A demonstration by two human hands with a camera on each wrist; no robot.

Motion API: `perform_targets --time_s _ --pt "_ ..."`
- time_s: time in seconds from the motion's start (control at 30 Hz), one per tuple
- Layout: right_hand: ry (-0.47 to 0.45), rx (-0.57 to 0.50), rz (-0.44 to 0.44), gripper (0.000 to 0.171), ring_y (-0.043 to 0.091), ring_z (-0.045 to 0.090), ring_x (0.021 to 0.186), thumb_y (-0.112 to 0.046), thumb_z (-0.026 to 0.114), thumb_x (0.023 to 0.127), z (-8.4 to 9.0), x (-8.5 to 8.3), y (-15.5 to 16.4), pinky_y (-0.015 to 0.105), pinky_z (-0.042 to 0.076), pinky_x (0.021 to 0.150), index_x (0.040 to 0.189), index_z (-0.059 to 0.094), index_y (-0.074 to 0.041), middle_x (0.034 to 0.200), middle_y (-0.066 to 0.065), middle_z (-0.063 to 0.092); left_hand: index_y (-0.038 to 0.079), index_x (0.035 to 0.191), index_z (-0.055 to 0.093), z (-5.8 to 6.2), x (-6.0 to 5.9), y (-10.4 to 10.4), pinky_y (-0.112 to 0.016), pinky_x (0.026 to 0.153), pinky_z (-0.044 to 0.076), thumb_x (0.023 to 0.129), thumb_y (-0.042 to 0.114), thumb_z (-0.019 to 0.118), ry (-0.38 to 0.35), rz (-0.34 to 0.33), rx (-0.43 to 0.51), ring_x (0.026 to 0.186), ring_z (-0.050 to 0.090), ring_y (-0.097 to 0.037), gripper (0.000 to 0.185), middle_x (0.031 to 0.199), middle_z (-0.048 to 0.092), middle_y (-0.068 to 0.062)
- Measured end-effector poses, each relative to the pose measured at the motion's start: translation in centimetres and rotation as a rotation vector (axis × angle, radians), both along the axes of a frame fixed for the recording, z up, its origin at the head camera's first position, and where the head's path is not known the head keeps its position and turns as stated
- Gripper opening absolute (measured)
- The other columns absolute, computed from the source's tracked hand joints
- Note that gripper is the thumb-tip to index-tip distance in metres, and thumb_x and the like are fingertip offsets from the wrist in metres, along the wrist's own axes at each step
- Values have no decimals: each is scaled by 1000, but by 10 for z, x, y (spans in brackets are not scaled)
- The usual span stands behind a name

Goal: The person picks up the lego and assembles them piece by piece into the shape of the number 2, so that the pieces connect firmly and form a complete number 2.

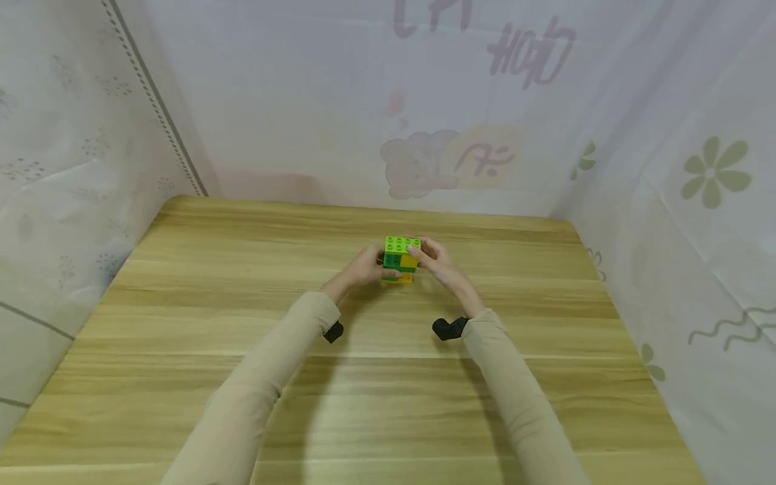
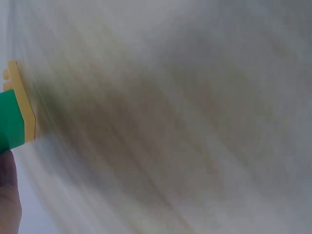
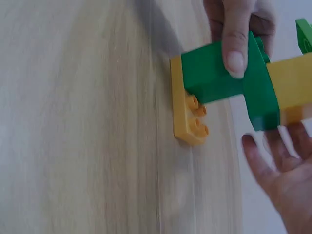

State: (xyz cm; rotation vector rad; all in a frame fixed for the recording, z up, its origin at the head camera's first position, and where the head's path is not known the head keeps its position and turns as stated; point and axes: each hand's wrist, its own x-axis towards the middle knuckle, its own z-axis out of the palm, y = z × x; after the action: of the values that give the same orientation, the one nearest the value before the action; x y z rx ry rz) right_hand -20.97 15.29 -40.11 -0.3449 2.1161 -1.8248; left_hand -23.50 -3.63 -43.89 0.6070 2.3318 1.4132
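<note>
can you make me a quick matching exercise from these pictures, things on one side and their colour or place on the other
Things:
1. top brick
2. flat bottom plate
3. left hand
4. table

Descriptions:
a. pale wood, bearing everything
b. light green with studs facing up
c. orange-yellow, lowest part of the stack
d. holds the brick stack from the left side

Pairs: 1-b, 2-c, 3-d, 4-a
</note>
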Motion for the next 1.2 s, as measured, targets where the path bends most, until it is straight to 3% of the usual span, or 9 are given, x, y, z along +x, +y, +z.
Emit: perform_targets --time_s 0.13,0.33,0.47,0.7,1.0,1.2 --pt "2 91 -32 46 38 36 128 -16 46 96 2 6 7 53 31 105 139 33 -5 138 24 38 4 130 43 -6 9 -5 -39 97 44 83 15 67 6 -6 -23 112 54 -28 55 123 55 -15" --pt "104 162 -45 52 32 38 128 -19 56 91 -14 -2 19 49 33 105 139 37 -13 139 17 41 -1 131 39 -11 15 -19 -43 103 39 84 20 66 26 89 -14 121 45 -33 58 130 48 -17" --pt "187 237 -35 51 29 43 125 -24 60 88 -17 -6 21 48 32 105 135 44 -10 134 15 48 -4 125 46 -7 14 -24 -42 101 41 87 17 63 81 101 -20 119 47 -34 47 125 52 -20" --pt "188 285 -32 48 29 46 122 -23 61 88 -10 -4 20 47 34 105 131 47 -6 131 16 51 -4 121 50 -4 14 -25 -38 97 45 86 16 63 95 96 -43 112 53 -31 43 121 56 -19" --pt "169 377 -61 52 28 49 119 -34 57 90 -3 -9 23 42 38 102 133 46 -7 130 14 53 -2 121 52 0 14 -19 -36 91 47 88 23 61 51 80 -67 103 57 -28 43 118 58 -17" --pt "175 381 -62 50 30 49 120 -32 53 92 -6 -10 26 44 38 102 134 45 -5 131 17 51 -2 122 50 4 16 -16 -36 91 47 90 27 58 -22 44 -79 104 55 -27 44 116 58 -17"
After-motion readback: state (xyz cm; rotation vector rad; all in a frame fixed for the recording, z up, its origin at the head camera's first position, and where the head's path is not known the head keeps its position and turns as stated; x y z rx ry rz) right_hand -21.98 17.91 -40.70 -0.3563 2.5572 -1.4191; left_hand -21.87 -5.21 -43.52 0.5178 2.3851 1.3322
